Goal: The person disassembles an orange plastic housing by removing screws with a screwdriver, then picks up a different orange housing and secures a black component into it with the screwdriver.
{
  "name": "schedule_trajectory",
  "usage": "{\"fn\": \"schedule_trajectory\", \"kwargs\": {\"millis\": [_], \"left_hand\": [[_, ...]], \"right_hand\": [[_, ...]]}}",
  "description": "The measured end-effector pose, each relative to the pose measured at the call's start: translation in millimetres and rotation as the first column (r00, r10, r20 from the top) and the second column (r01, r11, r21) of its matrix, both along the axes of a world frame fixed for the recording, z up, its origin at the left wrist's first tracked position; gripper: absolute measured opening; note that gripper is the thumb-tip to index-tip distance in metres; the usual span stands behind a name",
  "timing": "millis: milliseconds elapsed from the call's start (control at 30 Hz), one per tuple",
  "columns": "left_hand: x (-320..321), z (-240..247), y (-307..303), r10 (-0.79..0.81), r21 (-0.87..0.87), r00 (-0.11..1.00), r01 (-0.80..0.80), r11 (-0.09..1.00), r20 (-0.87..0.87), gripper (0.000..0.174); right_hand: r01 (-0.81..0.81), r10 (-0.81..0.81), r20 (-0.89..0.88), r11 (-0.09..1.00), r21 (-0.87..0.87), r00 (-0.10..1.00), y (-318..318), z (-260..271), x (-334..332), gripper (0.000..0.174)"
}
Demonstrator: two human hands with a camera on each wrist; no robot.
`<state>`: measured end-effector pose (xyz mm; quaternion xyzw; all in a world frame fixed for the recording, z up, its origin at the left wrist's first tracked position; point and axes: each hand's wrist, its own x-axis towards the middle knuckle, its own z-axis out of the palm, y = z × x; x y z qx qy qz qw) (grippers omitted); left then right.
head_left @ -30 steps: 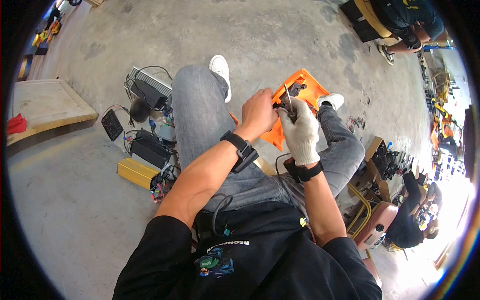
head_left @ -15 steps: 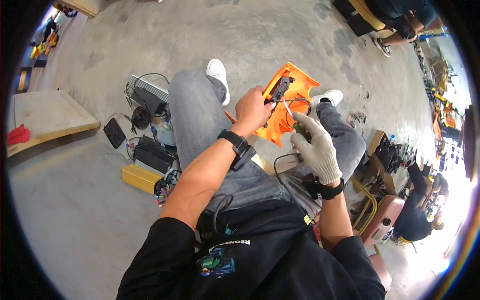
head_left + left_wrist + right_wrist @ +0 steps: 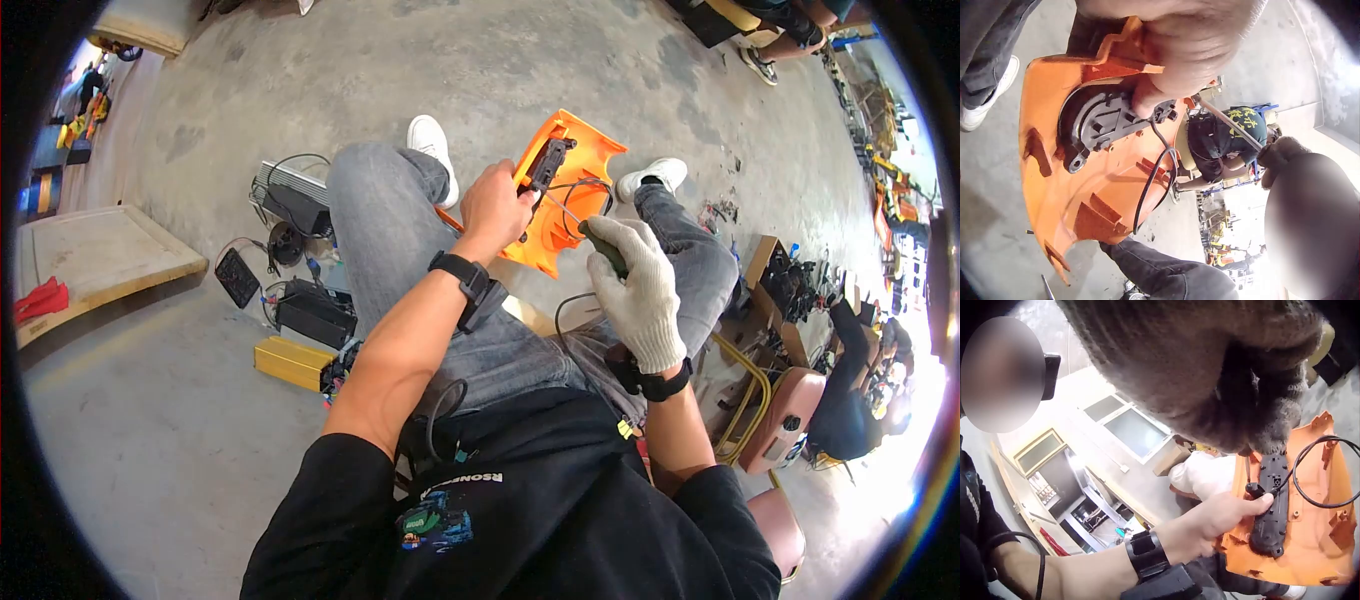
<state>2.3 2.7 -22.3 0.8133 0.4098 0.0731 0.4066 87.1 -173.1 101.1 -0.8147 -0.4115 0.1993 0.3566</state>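
My bare left hand [image 3: 490, 212] grips the edge of an orange plastic cover [image 3: 580, 225], its thumb pressing on a long black plastic part [image 3: 1100, 122] set inside the cover. A thin black cable [image 3: 1147, 187] loops out from that part. In my gloved right hand [image 3: 640, 290] is a screwdriver [image 3: 605, 252] with a dark green handle, fingers curled round it. The screwdriver's shaft [image 3: 1229, 122] points toward the black part, its tip near the left thumb. The glove hides much of the handle in the right wrist view.
Left of my knee, a gold metal box [image 3: 290, 362], a black box [image 3: 315, 312] and wired parts lie on the floor. Further left stands a wooden board [image 3: 110, 245] with a red cloth [image 3: 42, 299]. A pink chair [image 3: 783, 420] and an open carton [image 3: 775, 280] stand at right.
My right hand has drawn back from the black part, down and to the right, with the screwdriver. My left hand still holds the cover, which now shows more of its inside.
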Motion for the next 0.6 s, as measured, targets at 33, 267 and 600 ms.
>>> {"fn": "schedule_trajectory", "kwargs": {"millis": [33, 267, 600], "left_hand": [[-0.7, 0.3, 0.5, 0.0, 0.0, 1.0, 0.0, 1.0, -0.001, 0.034], [-1.6, 4.6, 0.4, 0.001, -0.013, 1.0, -0.001, 1.0, 0.001, 0.032], [-2.0, 3.5, 0.3, 0.006, -0.009, 1.0, -0.006, 1.0, -0.005, 0.034]], "right_hand": [[0.002, -0.002, 0.005, 1.0, 0.019, 1.0, -0.2, -0.3, -1.5, 0.032], [-0.025, 0.024, 0.058, 1.0, 0.011, 0.998, 0.3, -1.6, -5.4, 0.031], [-0.033, 0.031, 0.082, 0.999, 0.03, 0.996, 0.9, -0.8, -6.0, 0.031]]}}
